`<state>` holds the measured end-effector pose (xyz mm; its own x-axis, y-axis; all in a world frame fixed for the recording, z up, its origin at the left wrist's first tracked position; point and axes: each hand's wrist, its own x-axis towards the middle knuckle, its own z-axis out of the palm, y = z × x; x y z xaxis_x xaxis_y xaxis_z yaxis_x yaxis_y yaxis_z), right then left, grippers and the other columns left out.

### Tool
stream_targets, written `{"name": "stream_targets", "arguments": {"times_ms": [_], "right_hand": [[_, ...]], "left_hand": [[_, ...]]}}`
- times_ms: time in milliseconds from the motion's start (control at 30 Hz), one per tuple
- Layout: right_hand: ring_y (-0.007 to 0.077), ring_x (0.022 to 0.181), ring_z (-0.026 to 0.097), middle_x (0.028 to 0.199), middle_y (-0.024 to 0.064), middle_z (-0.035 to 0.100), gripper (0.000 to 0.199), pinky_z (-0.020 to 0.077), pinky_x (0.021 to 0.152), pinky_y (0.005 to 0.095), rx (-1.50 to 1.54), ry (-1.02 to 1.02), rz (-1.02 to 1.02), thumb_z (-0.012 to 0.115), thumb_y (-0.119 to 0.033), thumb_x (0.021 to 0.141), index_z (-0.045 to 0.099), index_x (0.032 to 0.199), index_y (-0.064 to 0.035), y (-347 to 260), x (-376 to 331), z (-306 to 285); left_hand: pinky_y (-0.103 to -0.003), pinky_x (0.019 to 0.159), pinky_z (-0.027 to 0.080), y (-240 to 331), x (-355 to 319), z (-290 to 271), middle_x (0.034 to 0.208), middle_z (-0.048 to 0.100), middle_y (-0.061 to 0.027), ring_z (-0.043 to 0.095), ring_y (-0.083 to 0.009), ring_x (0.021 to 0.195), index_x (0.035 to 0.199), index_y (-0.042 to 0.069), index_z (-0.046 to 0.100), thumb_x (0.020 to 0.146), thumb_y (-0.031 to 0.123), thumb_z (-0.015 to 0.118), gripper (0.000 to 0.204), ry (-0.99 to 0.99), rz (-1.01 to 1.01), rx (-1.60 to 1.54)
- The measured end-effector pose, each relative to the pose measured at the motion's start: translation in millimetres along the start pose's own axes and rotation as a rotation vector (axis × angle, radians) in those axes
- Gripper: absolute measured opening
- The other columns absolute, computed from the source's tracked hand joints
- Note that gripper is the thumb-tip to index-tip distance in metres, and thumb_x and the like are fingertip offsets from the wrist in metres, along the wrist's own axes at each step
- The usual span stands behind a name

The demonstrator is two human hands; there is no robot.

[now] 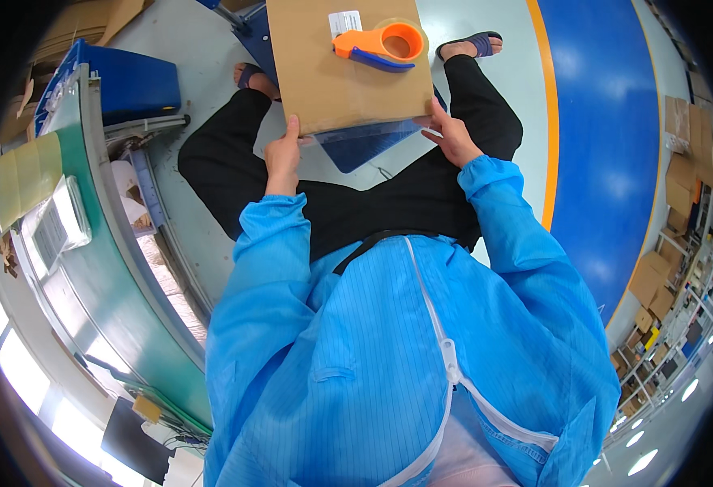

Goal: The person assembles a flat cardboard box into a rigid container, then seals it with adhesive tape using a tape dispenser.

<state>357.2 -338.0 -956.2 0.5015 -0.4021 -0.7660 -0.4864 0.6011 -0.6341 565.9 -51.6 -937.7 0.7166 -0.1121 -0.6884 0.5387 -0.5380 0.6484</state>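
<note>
A closed brown cardboard box (324,81) rests in front of me at the top of the view. My left hand (283,161) is at its near left corner, thumb pointing up along the side and fingers curled at the edge. At the near right corner, my right hand (455,140) has its thumb and fingers around the edge. A strip of clear tape (365,129) runs along the near edge between the hands. On the box top lies an orange tape dispenser (365,43) with a blue handle part, beside a white label (344,22).
Under the box is a dark blue support (365,148), between my legs. A green-topped workbench (117,284) curves along the left, with a blue bin (133,81) beyond it. An orange line (545,105) borders a blue floor strip (600,138); shelves with cartons (681,187) stand far right.
</note>
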Motion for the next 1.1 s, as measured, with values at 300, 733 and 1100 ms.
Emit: {"name": "stream_targets", "arguments": {"times_ms": [300,733,1100], "right_hand": [[0.0177,0.116,0.06,0.129,0.0053,0.067,0.04,0.045,0.103,0.0397,0.078,-0.029,-0.137,0.075,-0.037,0.098,0.076,0.119,-0.0024,-2,-8,12],[0.0313,0.128,0.06,0.143,0.019,0.06,0.025,0.0499,0.101,0.0395,-0.499,0.086,-0.502,0.086,-0.024,0.086,0.079,0.081,-0.0008,-16,-3,-4],[0.033,0.122,0.063,0.136,0.0179,0.063,0.029,0.0534,0.096,0.0406,-0.716,0.146,-0.735,0.084,-0.02,0.085,0.069,0.072,0.0013,-14,-9,2]], "left_hand": [[-0.033,0.099,0.044,-22,15,-14,0.119,0.073,-0.0203,0.06,-0.0206,0.122,0.1,-0.003,0.08,0.092,0.041,0.08,0.045,-0.064,0.034,-0.112],[-0.034,0.102,0.047,-18,15,-31,0.142,0.063,-0.0231,0.056,-0.0296,0.138,0.071,-0.003,0.072,0.085,0.021,0.085,0.03,-0.127,0.382,0.217],[-0.042,0.11,0.046,-8,2,-28,0.152,0.053,-0.0251,0.057,-0.0417,0.135,0.073,0.001,0.077,0.078,0.03,0.087,0.031,0.006,0.478,0.425]]}}
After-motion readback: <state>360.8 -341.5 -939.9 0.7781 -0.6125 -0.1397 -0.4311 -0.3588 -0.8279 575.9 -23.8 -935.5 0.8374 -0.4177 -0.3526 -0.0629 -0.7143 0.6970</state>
